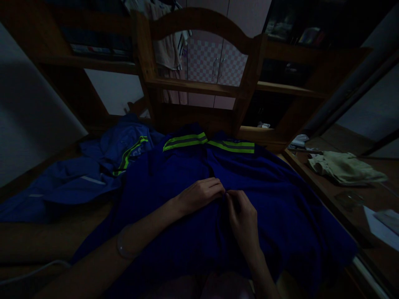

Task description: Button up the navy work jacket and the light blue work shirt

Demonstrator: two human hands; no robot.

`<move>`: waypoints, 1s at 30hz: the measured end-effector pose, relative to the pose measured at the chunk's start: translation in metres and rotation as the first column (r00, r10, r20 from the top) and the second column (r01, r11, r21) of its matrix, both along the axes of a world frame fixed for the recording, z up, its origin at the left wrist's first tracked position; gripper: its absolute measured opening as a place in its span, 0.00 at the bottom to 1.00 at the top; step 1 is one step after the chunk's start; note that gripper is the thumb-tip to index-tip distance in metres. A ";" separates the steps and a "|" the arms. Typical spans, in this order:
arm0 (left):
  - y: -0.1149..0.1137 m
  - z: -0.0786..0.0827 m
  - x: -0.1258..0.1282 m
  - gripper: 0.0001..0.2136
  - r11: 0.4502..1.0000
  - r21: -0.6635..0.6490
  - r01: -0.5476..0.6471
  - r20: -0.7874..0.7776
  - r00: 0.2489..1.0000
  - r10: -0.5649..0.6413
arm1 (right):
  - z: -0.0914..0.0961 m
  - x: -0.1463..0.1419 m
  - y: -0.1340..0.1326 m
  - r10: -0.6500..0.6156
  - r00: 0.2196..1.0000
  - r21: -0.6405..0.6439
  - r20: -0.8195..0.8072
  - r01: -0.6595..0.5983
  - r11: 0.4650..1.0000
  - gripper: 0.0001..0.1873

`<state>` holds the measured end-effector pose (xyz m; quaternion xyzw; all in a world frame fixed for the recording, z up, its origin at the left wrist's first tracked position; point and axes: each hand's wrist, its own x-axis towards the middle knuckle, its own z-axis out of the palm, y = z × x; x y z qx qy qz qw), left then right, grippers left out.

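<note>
A dark blue work jacket (174,174) with yellow-green and grey reflective strips lies spread out in front of me, its collar end away from me. Both hands meet at its front opening, near the middle. My left hand (202,193) is closed, its fingertips pinching the jacket's front edge. Facing it, my right hand (245,214) pinches the same edge between thumb and fingers. The fingertips of the two hands almost touch. Whether a button or other fastener sits between them is too dark to make out. A clear bangle (124,245) circles my left forearm.
A second blue garment (77,178) lies crumpled at the left. Behind the jacket rises a wooden frame with shelves (199,85). On the right, a brown surface (330,170) bears a folded pale cloth (349,166), a glass (350,199) and white paper (380,226). A white cable (37,270) runs lower left.
</note>
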<state>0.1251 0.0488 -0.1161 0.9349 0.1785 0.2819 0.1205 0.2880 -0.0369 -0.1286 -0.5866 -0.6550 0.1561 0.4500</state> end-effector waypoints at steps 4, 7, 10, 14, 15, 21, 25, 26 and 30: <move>-0.003 0.002 0.000 0.08 0.999 0.041 -0.023 0.031 0.999 0.021 | 0.001 0.001 -0.001 -0.040 0.999 0.013 -0.011 0.040 0.999 0.06; -0.004 0.002 0.000 0.08 0.998 0.060 -0.032 0.054 0.998 0.029 | 0.002 0.000 -0.002 -0.056 0.998 0.002 -0.029 0.056 0.998 0.07; -0.003 0.001 0.000 0.08 0.996 0.073 -0.053 0.080 0.996 0.048 | 0.003 -0.001 -0.002 -0.042 0.998 0.012 -0.036 0.043 0.999 0.07; -0.003 0.001 0.001 0.07 0.993 0.086 -0.080 0.095 0.993 0.072 | 0.005 -0.002 -0.003 -0.003 1.000 0.052 -0.024 0.004 0.999 0.09; -0.003 0.001 0.001 0.07 0.992 0.091 -0.085 0.100 0.992 0.076 | 0.006 -0.002 -0.003 0.005 1.000 0.056 -0.026 -0.004 0.998 0.10; -0.007 0.003 -0.002 0.08 0.971 0.218 -0.103 0.110 0.991 0.080 | 0.006 -0.003 -0.004 0.014 0.998 0.057 -0.053 -0.011 0.998 0.14; -0.008 0.003 -0.004 0.10 0.940 0.332 -0.079 0.057 0.996 0.064 | 0.006 -0.003 -0.005 0.009 0.998 0.068 -0.058 -0.005 0.998 0.14; -0.008 0.002 -0.004 0.11 0.932 0.355 -0.078 0.057 0.996 0.061 | 0.006 -0.002 -0.005 0.008 0.998 0.072 -0.061 -0.003 0.997 0.14; -0.009 0.001 -0.002 0.10 0.912 0.397 -0.105 0.093 0.993 0.073 | 0.006 -0.001 -0.007 -0.005 0.997 0.092 -0.083 0.012 0.996 0.15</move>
